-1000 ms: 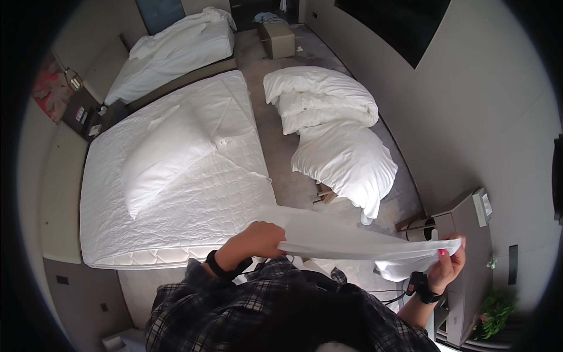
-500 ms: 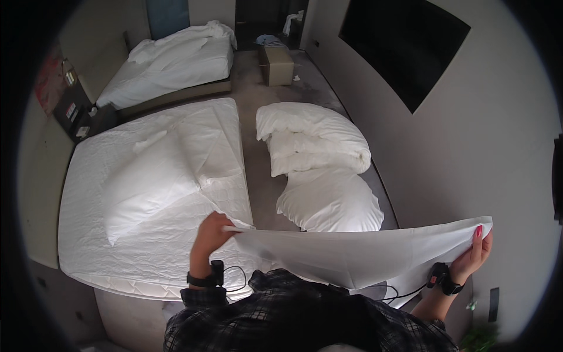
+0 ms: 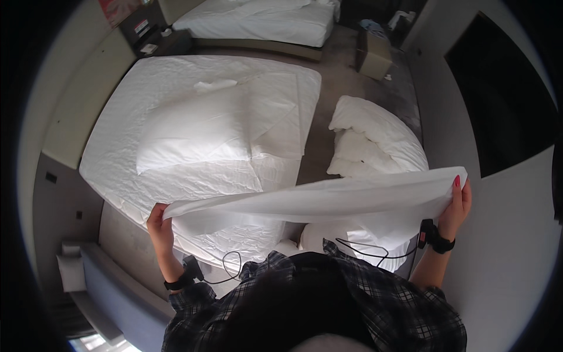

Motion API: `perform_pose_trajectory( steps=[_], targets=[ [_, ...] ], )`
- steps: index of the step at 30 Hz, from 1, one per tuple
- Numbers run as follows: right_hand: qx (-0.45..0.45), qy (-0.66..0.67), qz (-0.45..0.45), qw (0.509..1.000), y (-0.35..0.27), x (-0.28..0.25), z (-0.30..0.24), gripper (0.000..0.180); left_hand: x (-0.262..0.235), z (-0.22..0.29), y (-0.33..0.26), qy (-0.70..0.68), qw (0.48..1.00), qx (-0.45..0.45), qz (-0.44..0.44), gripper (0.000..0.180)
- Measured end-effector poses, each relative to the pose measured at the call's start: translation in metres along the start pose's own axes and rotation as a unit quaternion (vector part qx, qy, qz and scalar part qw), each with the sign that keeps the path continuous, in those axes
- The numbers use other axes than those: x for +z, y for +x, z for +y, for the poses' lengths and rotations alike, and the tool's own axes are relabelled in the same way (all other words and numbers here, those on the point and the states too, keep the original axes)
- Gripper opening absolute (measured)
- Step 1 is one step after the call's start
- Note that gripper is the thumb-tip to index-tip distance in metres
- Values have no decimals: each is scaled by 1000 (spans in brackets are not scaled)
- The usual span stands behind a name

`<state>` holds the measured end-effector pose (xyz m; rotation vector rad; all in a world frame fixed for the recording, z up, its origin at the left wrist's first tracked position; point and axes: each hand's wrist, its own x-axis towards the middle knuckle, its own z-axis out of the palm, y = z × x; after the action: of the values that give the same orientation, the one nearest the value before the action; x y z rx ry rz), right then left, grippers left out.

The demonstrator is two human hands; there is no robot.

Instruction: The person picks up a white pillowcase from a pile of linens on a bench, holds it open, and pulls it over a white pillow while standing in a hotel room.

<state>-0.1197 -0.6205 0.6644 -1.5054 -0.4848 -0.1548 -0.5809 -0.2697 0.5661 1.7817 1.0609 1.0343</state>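
1. We grip a white cloth point(image 3: 316, 196) by its upper edge, the fingers point(image 3: 159, 215) of our left hand point(image 3: 160, 227) pinched closed on one end and those of our right hand point(image 3: 459, 204) on the other.
2. Should the pinch loosen at either end, we judge, that side could slip free and drop, since only a small bit of fabric sits between the fingers at each hold.
3. The black cord point(image 3: 375, 257) looping inward below our right fingers could snag the hanging fabric if the cloth were swept low across it.
4. A sideways swing might also drag the cloth over the pillow point(image 3: 196, 132), which lies on the bed point(image 3: 117, 155) beyond our left fingers, or the bunched duvet point(image 3: 387, 138), ahead and inward of our right.
5. The cloth spans the gap between our two sets of fingers, its edge drawn fairly long, with a shallow sag and soft creases along its length.
6. It looks thin, smooth and plain, slightly see-through where light reaches it; we cannot tell how far it falls below our fingers.
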Motion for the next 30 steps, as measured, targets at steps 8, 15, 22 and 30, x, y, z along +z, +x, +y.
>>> perform_pose_trajectory(
  steps=[8,15,22,30],
  targets=[
    [-72,61,-252,963,103,126,61,15,-33,1,-88,127,973,-142,128,12],
    [-189,44,-470,861,205,223,82,16,-38,65,-162,188,930,-217,229,7],
    [25,103,-606,788,250,340,106,22,-11,152,-137,300,854,-320,280,5],
    [-71,24,-785,615,137,584,146,29,-72,24,13,526,693,-448,206,33]
  ],
)
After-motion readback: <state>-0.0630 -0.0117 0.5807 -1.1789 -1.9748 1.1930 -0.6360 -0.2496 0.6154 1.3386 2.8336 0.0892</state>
